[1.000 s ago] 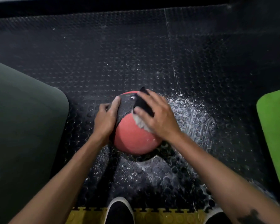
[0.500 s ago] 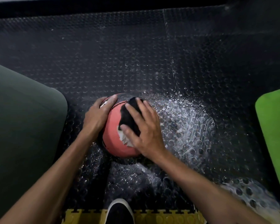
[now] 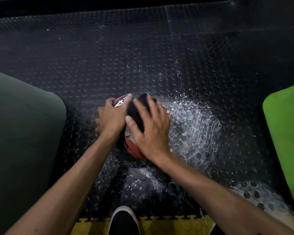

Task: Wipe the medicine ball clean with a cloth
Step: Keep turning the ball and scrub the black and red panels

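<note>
Hands are both parked on the round red rubber medicine ball (image 3: 133, 150), which sits on the black studded rubber floor mat (image 3: 126, 56) pretty much dead centre, just ahead of the black shoe with a white sole rim (image 3: 124, 221).

So the geometry: the dark black cloth (image 3: 136, 111) is draped over the top of the ball, and the right hand (image 3: 149, 131) is laid flat on it, fingers straight and spread, palm pressing down. Nothing is curled or pinched there, the cloth is just pinned under the palm. The left hand (image 3: 110, 117) is cupped round the ball's left side, fingers wrapped over toward the far edge by the white lettering, and the ball is held steady by it.

What the next stroke probably depends on: the unwiped red surface that can be seen lies below the right palm, on the near side facing the shoe. A ball has no long axis, so direction is dictated only by where the cloth hasn't been. The right hand is the one nearer that patch. It's judged that the cloth would need to be dragged back toward the body, or the ball rolled by the left hand.

White wet-looking spatter (image 3: 190, 126) is spread on the mat to the right. A dark green pad (image 3: 20, 133) and a bright green mat (image 3: 285, 136) are well apart on either side.
</note>
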